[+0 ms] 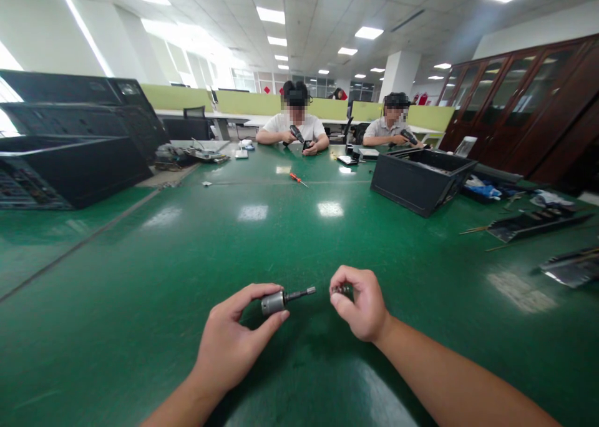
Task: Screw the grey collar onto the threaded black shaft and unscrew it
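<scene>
My left hand (234, 339) pinches a small silver cylindrical part (274, 302) between thumb and forefinger, with a thin dark shaft (301, 294) sticking out to the right. My right hand (359, 302) is curled closed just to the right of the shaft's tip, pinching a tiny dark piece (340, 289) that I cannot make out. Both hands hover low over the green table (187, 258), a small gap between shaft tip and right fingers.
Stacked black computer cases (70, 146) stand at the left, an open black case (421, 177) at right centre, loose panels (533, 222) at far right. A red-handled screwdriver (297, 178) lies mid-table. Two people sit across the table holding electric screwdrivers.
</scene>
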### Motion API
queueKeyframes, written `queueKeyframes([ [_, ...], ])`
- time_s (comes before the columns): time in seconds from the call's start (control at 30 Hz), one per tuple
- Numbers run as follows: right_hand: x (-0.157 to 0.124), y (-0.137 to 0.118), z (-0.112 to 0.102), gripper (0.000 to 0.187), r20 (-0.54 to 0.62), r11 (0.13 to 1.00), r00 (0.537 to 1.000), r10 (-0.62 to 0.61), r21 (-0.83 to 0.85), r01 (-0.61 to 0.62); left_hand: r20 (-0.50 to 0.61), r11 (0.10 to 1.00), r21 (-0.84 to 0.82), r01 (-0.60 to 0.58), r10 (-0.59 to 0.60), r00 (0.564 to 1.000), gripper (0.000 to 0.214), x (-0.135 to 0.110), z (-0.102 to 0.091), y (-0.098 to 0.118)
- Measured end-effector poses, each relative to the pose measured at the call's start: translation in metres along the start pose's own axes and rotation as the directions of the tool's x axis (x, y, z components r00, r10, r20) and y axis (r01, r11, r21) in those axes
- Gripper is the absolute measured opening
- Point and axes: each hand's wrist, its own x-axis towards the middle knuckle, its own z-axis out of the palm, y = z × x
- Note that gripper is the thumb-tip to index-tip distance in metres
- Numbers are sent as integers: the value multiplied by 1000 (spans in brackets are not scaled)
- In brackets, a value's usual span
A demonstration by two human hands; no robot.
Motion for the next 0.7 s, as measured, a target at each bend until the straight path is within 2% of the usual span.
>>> queueKeyframes([
  [0.07,3,9,-3,20,-167,982,983,74,184,-42,0,1000,-7,17,-17,1000,28,0,0,-2],
  [0.13,8,19,-5,32,-304,940,936,178,335,-69,-3,999,-11,35,-35,999,29,-1,-1,-4],
  [0.2,14,27,-6,39,-386,898,881,273,431,-89,-19,998,-25,57,-57,998,31,-3,-1,-6],
  [0.3,20,32,-7,46,-411,852,831,375,506,-133,-55,987,-110,114,-120,991,35,-2,0,-7],
  [0.4,22,32,-6,49,-396,815,815,423,560,-151,-91,943,-269,198,-229,969,43,2,1,-5],
  [0.53,22,33,-5,49,-393,779,789,472,605,-165,-119,866,-375,331,-399,909,61,12,2,-5],
  [0.63,24,34,-5,45,-391,755,777,493,637,-158,-167,821,-414,394,-494,853,61,22,1,-8],
  [0.7,24,35,-5,41,-374,737,787,491,660,-147,-167,785,-469,404,-528,833,58,27,-4,-10],
])
